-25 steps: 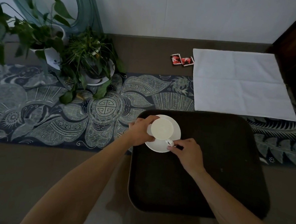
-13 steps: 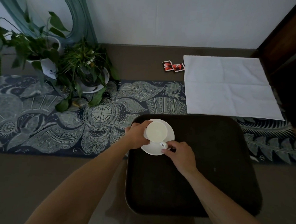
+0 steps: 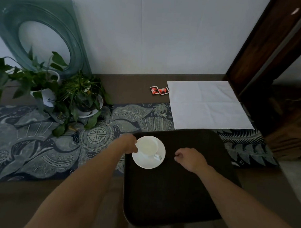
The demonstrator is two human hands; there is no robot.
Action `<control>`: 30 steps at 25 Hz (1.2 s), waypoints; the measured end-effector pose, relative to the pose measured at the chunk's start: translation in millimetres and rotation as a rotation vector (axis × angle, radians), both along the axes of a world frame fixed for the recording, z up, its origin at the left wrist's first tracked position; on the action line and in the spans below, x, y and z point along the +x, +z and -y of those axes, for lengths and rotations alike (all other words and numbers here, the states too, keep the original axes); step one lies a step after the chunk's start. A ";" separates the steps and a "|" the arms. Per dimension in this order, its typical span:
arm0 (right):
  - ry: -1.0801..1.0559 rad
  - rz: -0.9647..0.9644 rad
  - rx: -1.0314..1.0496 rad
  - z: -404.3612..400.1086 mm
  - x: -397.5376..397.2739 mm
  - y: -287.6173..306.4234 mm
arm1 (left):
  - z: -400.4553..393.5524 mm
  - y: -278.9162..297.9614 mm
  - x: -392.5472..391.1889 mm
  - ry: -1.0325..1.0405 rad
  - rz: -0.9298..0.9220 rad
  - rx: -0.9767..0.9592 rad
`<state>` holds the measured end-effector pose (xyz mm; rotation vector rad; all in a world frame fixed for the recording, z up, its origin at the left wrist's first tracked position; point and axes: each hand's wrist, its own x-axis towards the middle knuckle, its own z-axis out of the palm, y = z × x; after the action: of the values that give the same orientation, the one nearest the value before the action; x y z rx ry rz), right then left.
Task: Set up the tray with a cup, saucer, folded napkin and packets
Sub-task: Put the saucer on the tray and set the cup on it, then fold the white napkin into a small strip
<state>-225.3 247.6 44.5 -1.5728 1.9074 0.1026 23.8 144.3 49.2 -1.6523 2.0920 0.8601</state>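
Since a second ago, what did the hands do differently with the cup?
The right hand let go of the cup's handle and moved off to the right, over the tray, holding nothing. The left hand still touches the cup at its left side. Cup, saucer, napkin and packets stayed put.

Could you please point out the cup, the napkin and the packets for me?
cup (image 3: 147,146), head view, on its pale inside.
napkin (image 3: 207,105), head view, on its unfolded middle.
packets (image 3: 159,90), head view, on the red print.

Glossy white ceramic cup (image 3: 148,146) and saucer (image 3: 148,162) on matt dark tray (image 3: 176,194); creased white cloth napkin (image 3: 208,105)
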 end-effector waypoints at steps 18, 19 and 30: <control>0.264 -0.290 -0.031 21.5 -230.7 49.9 | -17.4 30.9 -202.4 -0.055 0.013 -0.064; 0.258 -0.308 -0.031 23.1 -243.3 50.1 | -19.4 28.8 -211.9 -0.055 0.024 -0.058; 0.256 -0.263 0.005 44.7 -312.9 19.8 | -8.9 -5.7 -245.1 -0.048 0.123 -0.019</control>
<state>-538.2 202.9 64.3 -1.8699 1.8845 0.4436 -221.3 153.2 43.5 -1.6150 2.0532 0.7067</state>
